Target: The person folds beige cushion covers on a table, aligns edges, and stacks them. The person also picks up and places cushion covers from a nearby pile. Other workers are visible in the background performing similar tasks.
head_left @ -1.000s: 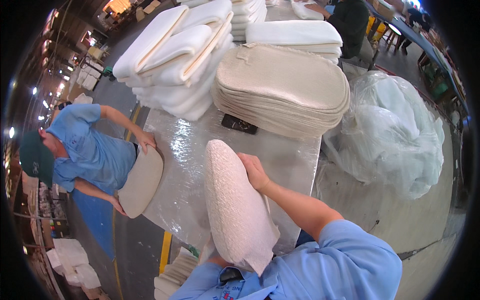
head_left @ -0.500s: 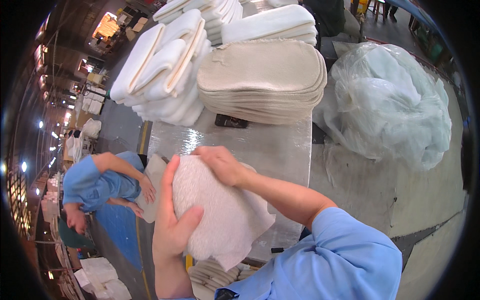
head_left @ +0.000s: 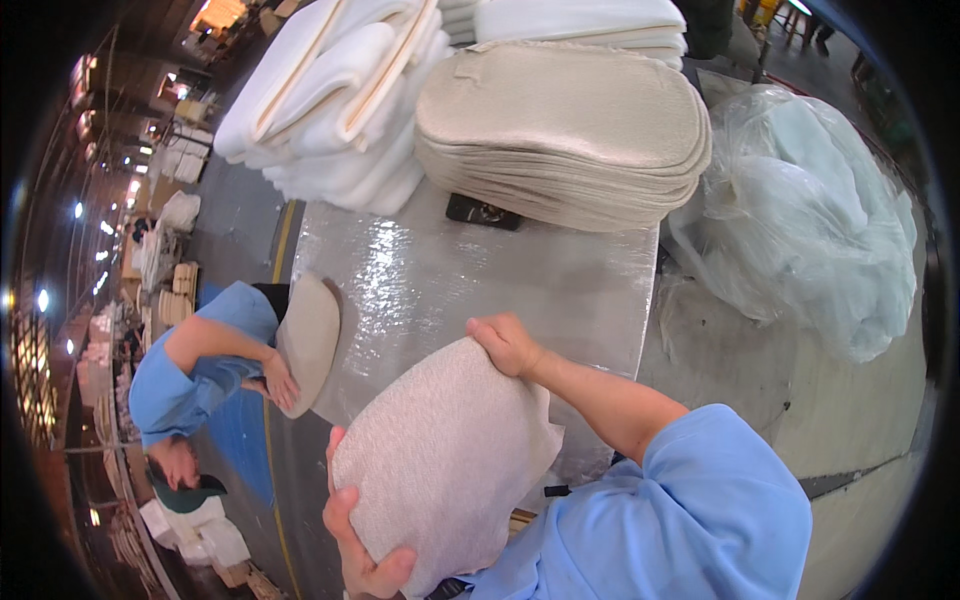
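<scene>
I hold a beige oval fabric cushion cover filled with padding, close to my chest. My left hand grips its lower left edge. My right hand grips its upper right edge. The piece is tilted above the near edge of a table wrapped in shiny plastic film.
A tall stack of beige oval fabric pieces sits at the table's far side, with white foam pads piled to its left. A small black object lies under the stack's edge. A co-worker in blue at the left holds another oval piece. Bundled clear plastic fills the right.
The oval piece has turned from upright on edge to broad face up. My left hand slid to its lower edge. The view has tilted, and the co-worker has bent lower.
</scene>
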### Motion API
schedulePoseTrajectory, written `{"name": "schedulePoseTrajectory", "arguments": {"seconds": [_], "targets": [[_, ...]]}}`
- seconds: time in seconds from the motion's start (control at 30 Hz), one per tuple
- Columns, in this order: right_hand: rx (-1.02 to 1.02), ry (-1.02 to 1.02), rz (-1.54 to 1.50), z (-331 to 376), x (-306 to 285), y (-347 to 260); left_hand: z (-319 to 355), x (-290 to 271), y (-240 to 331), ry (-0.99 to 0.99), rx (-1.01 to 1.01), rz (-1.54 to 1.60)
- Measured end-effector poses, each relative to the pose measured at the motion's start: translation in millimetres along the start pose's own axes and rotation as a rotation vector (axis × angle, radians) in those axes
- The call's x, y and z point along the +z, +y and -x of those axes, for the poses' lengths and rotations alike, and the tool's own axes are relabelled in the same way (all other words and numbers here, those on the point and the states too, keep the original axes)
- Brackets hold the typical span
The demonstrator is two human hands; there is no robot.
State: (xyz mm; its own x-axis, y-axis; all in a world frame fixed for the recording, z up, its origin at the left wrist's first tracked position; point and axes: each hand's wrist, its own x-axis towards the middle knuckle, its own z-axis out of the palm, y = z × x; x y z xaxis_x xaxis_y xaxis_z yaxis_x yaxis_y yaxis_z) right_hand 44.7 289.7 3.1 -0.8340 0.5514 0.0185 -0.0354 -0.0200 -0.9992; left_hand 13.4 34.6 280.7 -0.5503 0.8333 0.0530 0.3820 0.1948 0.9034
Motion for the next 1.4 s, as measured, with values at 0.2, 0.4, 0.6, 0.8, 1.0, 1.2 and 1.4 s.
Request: {"name": "schedulePoseTrajectory", "arguments": {"seconds": [0.2, 0.4, 0.6, 0.8, 1.0, 1.2, 1.4], "targets": [[0.258, 0.022, 0.132, 8, -4, 52, 44, -6, -13, 0.105, 0.022, 0.073], [0.274, -0.049, 0.322, 9, 13, 41, 80, 9, -19, 0.371, -0.021, 0.154], [0.186, -0.248, 0.660, 37, 29, 38, 161, 19, -54, 0.722, -0.465, 0.333], [0.513, -0.473, -0.053, 54, -65, 26, 258, 73, -161, 0.784, -0.758, 0.780], [0.505, -0.432, -0.331, 94, -75, -18, 271, 91, -182, 0.712, -0.887, 1.057], [0.216, -0.336, -0.367, 67, -52, -49, 261, 74, -167, 0.346, -0.674, 0.510], [0.049, -0.260, -0.133, 52, -25, -87, 247, 107, -180, 0.798, -1.211, 1.400]]}}
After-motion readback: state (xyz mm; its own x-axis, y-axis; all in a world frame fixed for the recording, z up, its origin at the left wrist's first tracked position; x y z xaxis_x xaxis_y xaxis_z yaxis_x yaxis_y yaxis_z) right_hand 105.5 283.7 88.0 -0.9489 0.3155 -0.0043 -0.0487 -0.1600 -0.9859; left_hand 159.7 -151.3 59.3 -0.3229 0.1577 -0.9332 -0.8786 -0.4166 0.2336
